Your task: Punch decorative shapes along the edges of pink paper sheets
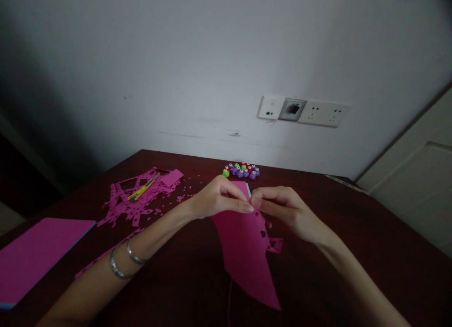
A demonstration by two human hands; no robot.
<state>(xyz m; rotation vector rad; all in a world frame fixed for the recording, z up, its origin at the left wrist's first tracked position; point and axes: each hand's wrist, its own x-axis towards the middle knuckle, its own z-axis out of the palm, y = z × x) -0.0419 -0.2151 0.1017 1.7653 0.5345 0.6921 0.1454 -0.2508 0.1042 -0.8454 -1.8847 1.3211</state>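
Observation:
A pink paper sheet [243,251] with small punched shapes along its right edge hangs above the dark red table [353,251]. My left hand [219,197] pinches its upper edge, fingers closed on it. My right hand [282,207] meets the left at the same spot, its fingertips also pinched on the paper's edge. A torn strip [276,244] dangles from the sheet under my right hand. Two bangles [123,261] circle my left wrist.
A heap of pink paper scraps [136,202] lies at the left with a yellow utility knife [143,188] on it. A stack of pink sheets [35,254] sits at the near left. Small coloured punches [242,170] cluster by the wall. Wall sockets [303,111] are above.

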